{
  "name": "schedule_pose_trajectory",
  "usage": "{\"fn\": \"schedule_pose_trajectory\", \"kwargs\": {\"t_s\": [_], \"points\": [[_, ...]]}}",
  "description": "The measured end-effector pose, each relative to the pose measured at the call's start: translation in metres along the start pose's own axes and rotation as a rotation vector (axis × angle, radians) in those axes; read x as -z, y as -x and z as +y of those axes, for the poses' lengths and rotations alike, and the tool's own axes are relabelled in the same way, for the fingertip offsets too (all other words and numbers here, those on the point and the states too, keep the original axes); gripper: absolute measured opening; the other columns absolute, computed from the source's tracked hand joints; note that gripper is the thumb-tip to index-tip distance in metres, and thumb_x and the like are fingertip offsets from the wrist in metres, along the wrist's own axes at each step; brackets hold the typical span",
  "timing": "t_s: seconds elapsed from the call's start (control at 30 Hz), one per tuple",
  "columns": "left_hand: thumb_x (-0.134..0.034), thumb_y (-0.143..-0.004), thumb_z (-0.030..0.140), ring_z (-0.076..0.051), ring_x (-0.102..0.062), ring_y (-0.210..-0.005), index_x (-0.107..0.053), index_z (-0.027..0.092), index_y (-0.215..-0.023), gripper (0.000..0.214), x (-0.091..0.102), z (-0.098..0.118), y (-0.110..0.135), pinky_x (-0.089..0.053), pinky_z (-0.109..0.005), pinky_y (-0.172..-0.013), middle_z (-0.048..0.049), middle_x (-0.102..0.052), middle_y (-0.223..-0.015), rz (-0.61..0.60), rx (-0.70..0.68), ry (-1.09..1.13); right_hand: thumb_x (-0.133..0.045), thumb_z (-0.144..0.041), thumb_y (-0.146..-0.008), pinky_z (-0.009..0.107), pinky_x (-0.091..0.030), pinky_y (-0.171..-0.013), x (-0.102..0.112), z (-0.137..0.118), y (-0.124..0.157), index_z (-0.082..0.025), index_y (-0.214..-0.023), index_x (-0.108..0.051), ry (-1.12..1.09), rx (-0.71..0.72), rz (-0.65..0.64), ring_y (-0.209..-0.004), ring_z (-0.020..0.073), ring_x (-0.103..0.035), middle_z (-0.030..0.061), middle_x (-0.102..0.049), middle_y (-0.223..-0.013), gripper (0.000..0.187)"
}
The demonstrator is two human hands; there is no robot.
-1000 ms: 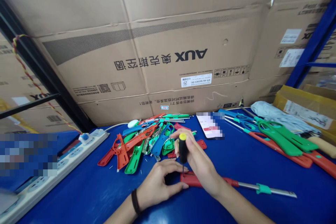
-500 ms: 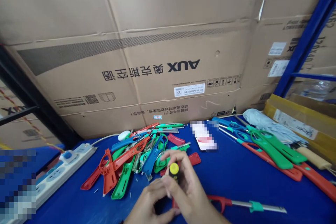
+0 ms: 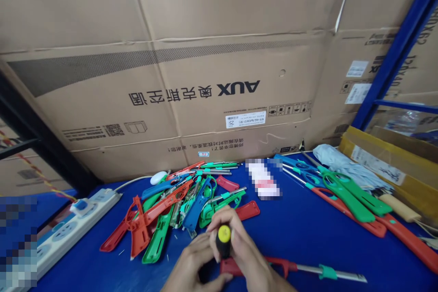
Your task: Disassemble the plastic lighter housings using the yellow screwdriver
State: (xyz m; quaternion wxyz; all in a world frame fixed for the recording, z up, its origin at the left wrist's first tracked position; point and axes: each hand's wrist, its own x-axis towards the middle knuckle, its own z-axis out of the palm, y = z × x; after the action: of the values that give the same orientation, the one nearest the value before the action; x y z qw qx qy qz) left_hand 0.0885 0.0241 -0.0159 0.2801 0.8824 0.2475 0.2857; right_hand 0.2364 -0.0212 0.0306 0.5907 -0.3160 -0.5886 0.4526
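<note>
My right hand (image 3: 239, 242) is wrapped round a screwdriver (image 3: 224, 236) with a black handle and a yellow end cap. The handle stands nearly upright over the grip of a red long-nosed lighter (image 3: 284, 263); the blade and its tip are hidden. My left hand (image 3: 196, 258) closes on the near end of that lighter's grip, its thumb along the bottom edge. The lighter lies across the front of the table, its metal tube pointing right with a teal clip on it.
Behind my hands spreads a heap of red, green and blue lighter shells (image 3: 178, 200). Whole lighters (image 3: 356, 196) lie at the right, near a folded umbrella (image 3: 345, 162) and an open carton (image 3: 376, 155). A phone (image 3: 263, 182) lies mid-table; a power strip (image 3: 71, 228) runs along the left.
My right hand's fingers have drawn in round the screwdriver handle, and more of the handle shows. More of the red grip is visible beneath it. The view has shifted slightly.
</note>
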Motion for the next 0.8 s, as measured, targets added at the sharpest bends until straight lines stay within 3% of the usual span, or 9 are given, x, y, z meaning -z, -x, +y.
{"fn": "schedule_pose_trajectory", "kwargs": {"t_s": [0.1, 0.2, 0.3, 0.37, 0.47, 0.53, 0.63, 0.7, 0.8], "points": [[-0.066, -0.076, 0.022, -0.021, -0.063, -0.093, -0.067, 0.024, -0.095, 0.019, 0.002, -0.001, 0.000, -0.046, -0.033, -0.093, -0.0023, -0.070, -0.094, -0.045, 0.002, -0.023, -0.036, -0.042, -0.095, 0.036, -0.038, -0.088, 0.000, -0.006, -0.003, -0.025, -0.096, -0.052, 0.013, 0.003, -0.035, -0.094, 0.0175, -0.048, 0.0052, -0.042, -0.106, 0.024], [-0.066, -0.077, 0.022, -0.020, -0.063, -0.094, -0.067, 0.024, -0.096, 0.020, 0.003, -0.002, 0.001, -0.043, -0.035, -0.097, -0.0021, -0.070, -0.095, -0.041, 0.032, -0.012, -0.054, -0.036, -0.089, 0.029, -0.042, -0.076, -0.001, -0.006, -0.004, -0.028, -0.094, -0.045, -0.169, 0.053, 0.012, -0.077, 0.0110, -0.048, 0.0000, -0.040, -0.101, 0.014], [-0.068, -0.076, 0.025, -0.021, -0.063, -0.095, -0.067, 0.023, -0.095, 0.019, 0.002, -0.002, 0.002, -0.044, -0.035, -0.095, -0.0029, -0.069, -0.096, -0.042, 0.060, -0.014, -0.044, -0.040, -0.093, 0.026, -0.041, -0.069, 0.003, -0.006, -0.004, -0.027, -0.095, -0.046, -0.173, 0.014, 0.003, -0.070, 0.0112, -0.043, -0.0013, -0.041, -0.086, 0.013], [-0.069, -0.076, 0.026, -0.021, -0.062, -0.095, -0.067, 0.023, -0.093, 0.018, 0.001, -0.001, 0.002, -0.046, -0.033, -0.091, -0.0029, -0.068, -0.098, -0.034, 0.067, -0.017, -0.025, -0.043, -0.098, 0.031, -0.042, -0.075, 0.007, -0.008, -0.004, -0.026, -0.101, -0.050, -0.119, -0.061, -0.053, -0.078, 0.0143, -0.046, 0.0020, -0.045, -0.088, 0.031], [-0.068, -0.077, 0.027, -0.021, -0.062, -0.094, -0.067, 0.023, -0.092, 0.016, 0.001, -0.001, 0.001, -0.048, -0.032, -0.088, -0.0033, -0.068, -0.097, -0.026, 0.062, -0.014, -0.041, -0.036, -0.095, 0.035, -0.036, -0.092, 0.008, -0.011, -0.006, -0.024, -0.094, -0.055, 0.099, 0.024, -0.018, -0.106, 0.0182, -0.046, 0.0058, -0.045, -0.112, 0.019], [-0.067, -0.077, 0.028, -0.021, -0.063, -0.094, -0.067, 0.022, -0.092, 0.016, 0.000, -0.002, 0.000, -0.048, -0.033, -0.087, -0.0038, -0.068, -0.098, -0.027, 0.062, -0.016, -0.052, -0.033, -0.090, 0.033, -0.043, -0.084, 0.003, -0.009, -0.008, -0.025, -0.096, -0.049, 0.019, 0.068, 0.006, -0.092, 0.0150, -0.053, 0.0042, -0.047, -0.112, 0.010], [-0.066, -0.077, 0.027, -0.022, -0.063, -0.093, -0.066, 0.021, -0.095, 0.019, -0.001, -0.005, 0.000, -0.049, -0.034, -0.085, -0.0043, -0.069, -0.098, -0.017, 0.063, -0.023, -0.057, -0.035, -0.087, 0.027, -0.045, -0.067, -0.006, -0.003, -0.008, -0.026, -0.094, -0.044, -0.048, 0.097, 0.044, -0.071, 0.0113, -0.052, -0.0023, -0.051, -0.084, 0.017], [-0.065, -0.077, 0.028, -0.022, -0.064, -0.089, -0.065, 0.019, -0.091, 0.016, -0.002, -0.006, 0.001, -0.051, -0.034, -0.081, -0.0048, -0.070, -0.093, 0.003, 0.066, -0.040, -0.045, -0.040, -0.093, 0.027, -0.044, -0.069, -0.009, -0.004, -0.006, -0.025, -0.097, -0.047, 0.034, 0.075, -0.007, -0.073, 0.0119, -0.050, -0.0017, -0.049, -0.081, 0.015], [-0.065, -0.078, 0.030, -0.023, -0.064, -0.088, -0.064, 0.018, -0.085, 0.014, -0.002, -0.006, 0.002, -0.052, -0.033, -0.080, -0.0055, -0.069, -0.091, 0.009, 0.053, -0.063, -0.025, -0.037, -0.099, 0.031, -0.043, -0.081, -0.008, -0.010, -0.002, -0.023, -0.101, -0.054, 0.208, 0.088, -0.090, -0.088, 0.0141, -0.052, 0.0031, -0.051, -0.092, 0.031]]}}
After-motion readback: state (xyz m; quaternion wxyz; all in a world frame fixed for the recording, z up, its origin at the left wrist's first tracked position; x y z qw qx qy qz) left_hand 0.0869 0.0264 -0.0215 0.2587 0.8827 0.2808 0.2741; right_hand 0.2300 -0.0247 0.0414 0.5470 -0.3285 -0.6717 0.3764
